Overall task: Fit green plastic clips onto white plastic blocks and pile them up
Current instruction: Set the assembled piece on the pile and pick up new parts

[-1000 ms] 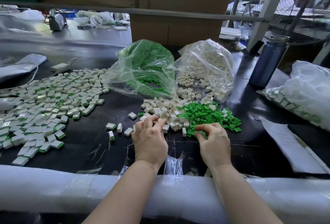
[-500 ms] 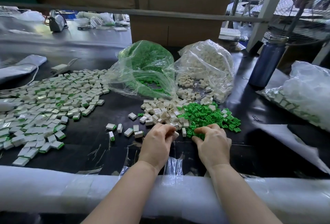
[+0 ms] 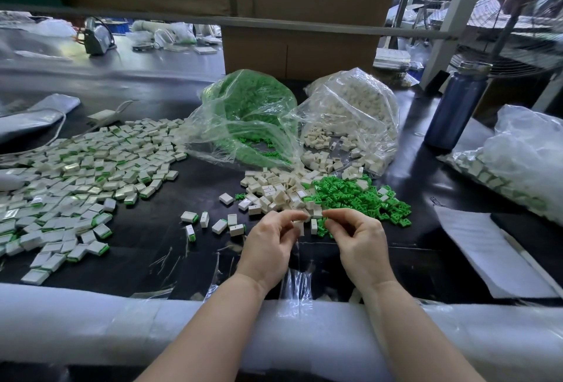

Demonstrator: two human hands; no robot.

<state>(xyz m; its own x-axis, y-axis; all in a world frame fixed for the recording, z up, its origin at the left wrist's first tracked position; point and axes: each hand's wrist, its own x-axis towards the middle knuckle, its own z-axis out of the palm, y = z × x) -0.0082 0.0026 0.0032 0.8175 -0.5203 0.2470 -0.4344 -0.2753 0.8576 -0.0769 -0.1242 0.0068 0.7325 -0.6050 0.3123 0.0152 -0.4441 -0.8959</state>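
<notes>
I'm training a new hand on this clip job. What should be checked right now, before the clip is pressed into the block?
1. Block held in left hand: ok.
2. Clip in right hand: cannot tell, fingers hide it.
3. Clip lined up with block's slot: cannot tell.
4. Loose clips and loose blocks close by: ok.
5. Finished pile to the left, with bare table beside it: ok.
</notes>
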